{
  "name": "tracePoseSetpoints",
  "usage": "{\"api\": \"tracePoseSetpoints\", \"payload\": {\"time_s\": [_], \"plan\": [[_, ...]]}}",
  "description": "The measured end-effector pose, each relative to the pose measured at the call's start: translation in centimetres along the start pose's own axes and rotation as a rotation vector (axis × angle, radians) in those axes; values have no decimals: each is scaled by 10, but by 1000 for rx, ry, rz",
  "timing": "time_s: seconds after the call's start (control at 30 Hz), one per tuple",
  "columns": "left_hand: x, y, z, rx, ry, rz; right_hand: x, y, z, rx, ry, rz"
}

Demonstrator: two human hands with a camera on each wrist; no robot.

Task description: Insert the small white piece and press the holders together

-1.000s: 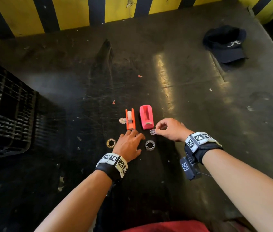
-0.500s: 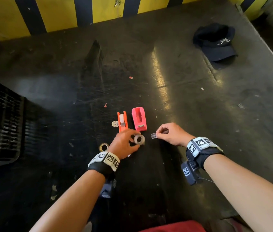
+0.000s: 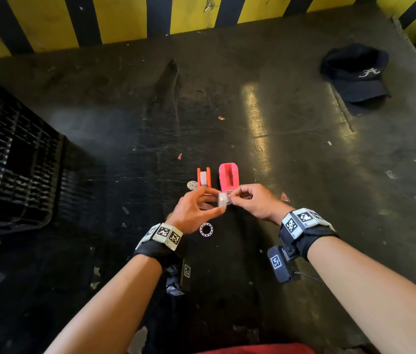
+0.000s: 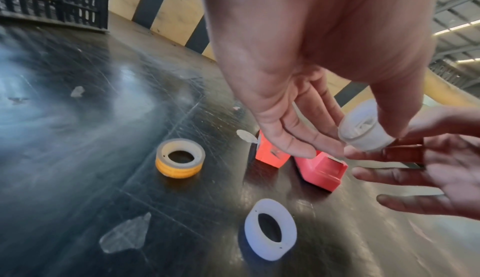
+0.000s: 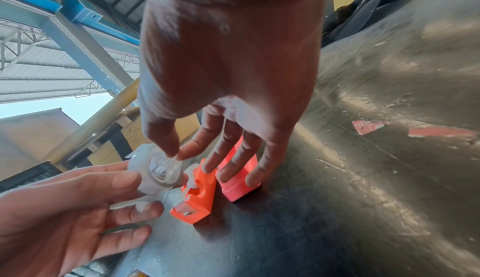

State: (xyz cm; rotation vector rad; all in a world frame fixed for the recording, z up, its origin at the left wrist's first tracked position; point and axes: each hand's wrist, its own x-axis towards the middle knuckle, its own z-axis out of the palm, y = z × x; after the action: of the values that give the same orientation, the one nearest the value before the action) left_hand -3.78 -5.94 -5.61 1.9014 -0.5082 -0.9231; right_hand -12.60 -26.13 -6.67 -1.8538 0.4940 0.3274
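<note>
Script "A" logo on blk cap [image 3: 369, 72].

Scuffed dark floor [image 3: 291, 154] with glare streaks, yellow-and-black striped wall [image 3: 125, 19], black plastic crate [image 3: 10, 159], dark cap [image 3: 357, 75]

Orange dispenser [image 3: 204, 178] stands left of pink dispenser [image 3: 229, 176].

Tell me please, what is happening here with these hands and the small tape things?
A person works over a dark table. The left hand holds a small clear tape roll in its fingertips, and the right hand pinches a small clear plastic core at the roll's hole. Just behind the hands stand an orange tape dispenser, with tape in it, and a pink tape dispenser, which looks empty. A white ring and a yellowish tape roll lie on the table.
</note>
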Motion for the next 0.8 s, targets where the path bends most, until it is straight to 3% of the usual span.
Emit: {"api": "tracePoseSetpoints", "payload": {"time_s": [0.23, 0.47, 0.8], "plan": [[-2, 2, -2, -38, -27, -9, 1, 3, 1, 39, -9, 49], [0, 4, 2, -2, 6, 19, -4, 5, 9, 252, 9, 106], [2, 7, 4, 57, 2, 43, -3, 1, 5, 179, -42, 98]]}}
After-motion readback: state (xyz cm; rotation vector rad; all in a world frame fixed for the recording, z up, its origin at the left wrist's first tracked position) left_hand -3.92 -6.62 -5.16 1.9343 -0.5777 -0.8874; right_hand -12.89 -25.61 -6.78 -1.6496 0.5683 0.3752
